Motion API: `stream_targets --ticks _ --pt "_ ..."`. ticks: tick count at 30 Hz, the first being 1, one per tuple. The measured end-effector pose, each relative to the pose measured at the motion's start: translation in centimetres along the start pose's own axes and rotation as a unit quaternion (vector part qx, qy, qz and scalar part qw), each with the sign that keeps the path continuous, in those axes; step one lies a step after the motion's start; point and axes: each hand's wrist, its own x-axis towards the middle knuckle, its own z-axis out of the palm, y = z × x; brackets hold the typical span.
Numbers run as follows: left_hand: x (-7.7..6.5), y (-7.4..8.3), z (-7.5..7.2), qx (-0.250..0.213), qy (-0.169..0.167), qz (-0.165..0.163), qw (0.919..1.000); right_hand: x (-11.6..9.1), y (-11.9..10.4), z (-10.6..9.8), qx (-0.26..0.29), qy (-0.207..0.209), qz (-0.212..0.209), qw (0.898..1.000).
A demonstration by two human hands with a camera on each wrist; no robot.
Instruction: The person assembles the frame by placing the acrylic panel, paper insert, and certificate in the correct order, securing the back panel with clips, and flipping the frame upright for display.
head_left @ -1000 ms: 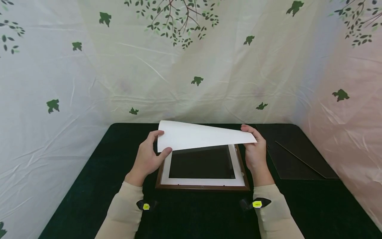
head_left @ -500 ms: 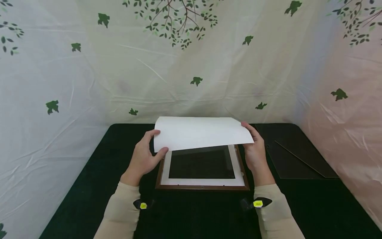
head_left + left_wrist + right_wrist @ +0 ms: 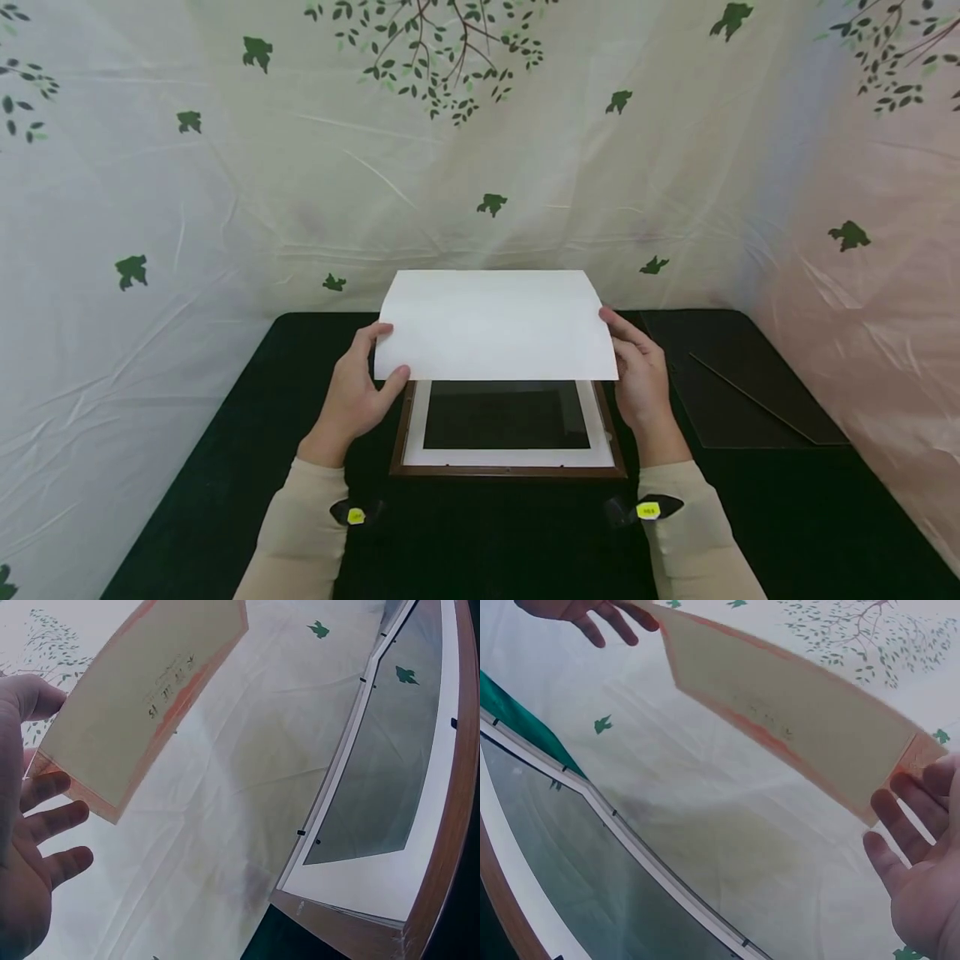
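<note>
A white-backed sheet of paper (image 3: 495, 325) is held up over the far part of a brown picture frame (image 3: 510, 472). My left hand (image 3: 348, 404) pinches its left edge, thumb on the near face. At the opposite edge, my right hand (image 3: 641, 387) holds the sheet with its fingers. Seen from the wrists, the paper's other face (image 3: 135, 697) has a cream middle, an orange-red border and small dark writing. Below, the frame lies flat with a white mat (image 3: 510, 457) around a dark glassy opening (image 3: 502, 421). The sheet hides the frame's far side.
A dark flat board (image 3: 720, 417) with a thin slanting strip (image 3: 753, 398) across it lies at the right of the dark green tabletop (image 3: 487, 542). Pale curtains (image 3: 450, 167) printed with leaves and birds rise behind and beside the table.
The sheet has gone from curved and tilted to nearly flat and level, its far edge rising. My left hand has shifted slightly left, and the right fingers have moved out to the sheet's edge.
</note>
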Motion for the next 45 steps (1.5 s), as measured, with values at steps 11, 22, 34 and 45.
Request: stream_targets --ticks 11,22,34,45 --pt "0.2 -0.4 0.3 0.009 0.004 -0.013 0.9999 0.3 0.4 0.1 -0.068 -0.036 -0.012 0.997" --pt "0.1 -0.6 0.9 0.016 -0.001 -0.005 0.9999 0.2 0.5 -0.5 -0.138 -0.106 0.000 0.985" --pt "-0.6 -1.4 2.7 0.075 -0.082 -0.084 0.9903 0.2 1.0 -0.3 -0.379 -0.065 -0.028 0.923" --pt "-1.1 -1.7 4.0 0.099 -0.169 -0.155 0.9683 0.5 2.4 -0.9 -0.536 -0.067 -0.094 0.836"
